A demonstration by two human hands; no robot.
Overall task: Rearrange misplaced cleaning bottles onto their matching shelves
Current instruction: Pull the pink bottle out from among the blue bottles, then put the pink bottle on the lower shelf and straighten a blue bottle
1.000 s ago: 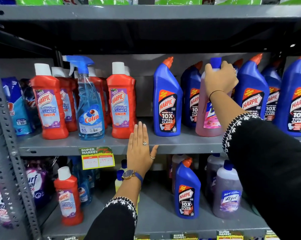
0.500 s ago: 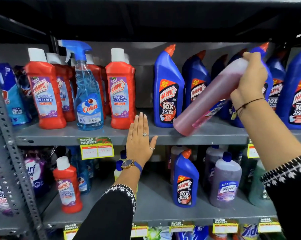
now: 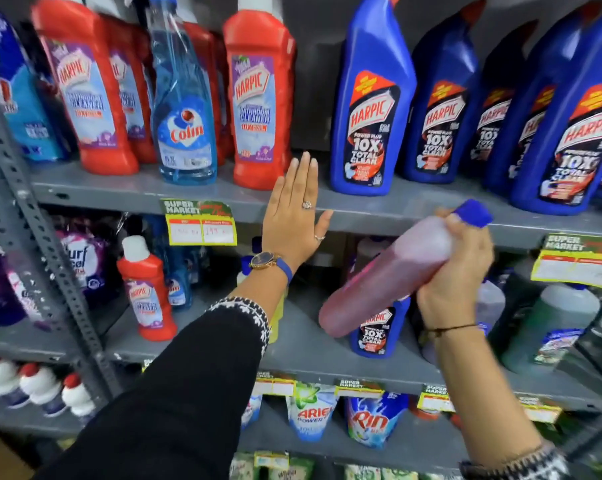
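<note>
My right hand [image 3: 455,271] grips a pink bottle [image 3: 379,282] with a blue cap by its neck. The bottle is tilted, base down-left, in front of the lower shelf [image 3: 313,355] and off the upper shelf [image 3: 379,211]. My left hand [image 3: 294,216] lies flat and open against the upper shelf's front edge. On the upper shelf stand several blue Harpic bottles [image 3: 370,109] at the right, red Harpic bottles [image 3: 258,98] and a blue Colin spray bottle [image 3: 183,109] at the left. On the lower shelf a blue Harpic bottle [image 3: 374,330] stands behind the pink bottle, and a red Harpic bottle [image 3: 147,292] stands left.
A grey perforated upright [image 3: 39,244] runs down the left. Price tags [image 3: 199,223] hang on the shelf edges. Grey and green bottles [image 3: 552,327] fill the lower shelf's right. Detergent pouches [image 3: 368,420] sit on the shelf below, purple packs [image 3: 81,261] at the left.
My right hand has lifted the pink bottle off the upper shelf, tipped it and brought it down in front of the lower shelf. My left hand has stayed on the shelf edge.
</note>
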